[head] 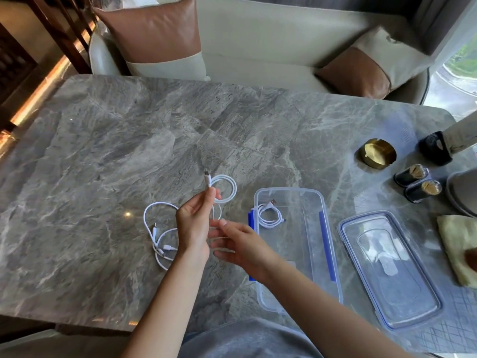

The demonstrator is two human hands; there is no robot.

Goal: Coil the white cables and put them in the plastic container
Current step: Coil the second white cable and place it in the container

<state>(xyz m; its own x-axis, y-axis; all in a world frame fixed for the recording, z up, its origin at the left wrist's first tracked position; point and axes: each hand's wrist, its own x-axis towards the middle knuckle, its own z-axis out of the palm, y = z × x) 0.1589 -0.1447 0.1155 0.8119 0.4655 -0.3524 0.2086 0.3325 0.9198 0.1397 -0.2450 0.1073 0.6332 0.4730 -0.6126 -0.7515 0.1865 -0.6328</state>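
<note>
My left hand (194,223) pinches a white cable (227,188) held up over the marble table; its loops stand above my fingers and one plug sticks up. My right hand (240,244) sits just below and to the right, fingers spread, with the cable's loose tail running past them. A second white cable (158,228) lies tangled and loose on the table left of my left hand. A clear plastic container (313,202) with blue clips stands to the right, and one coiled white cable (269,214) lies in its far end.
The container's clear lid (392,277) lies right of it. A brass ashtray (376,152), two toothpick holders (418,184), a black object (435,148) and a yellow cloth (456,246) crowd the table's right side. A sofa with cushions (154,34) stands behind the table.
</note>
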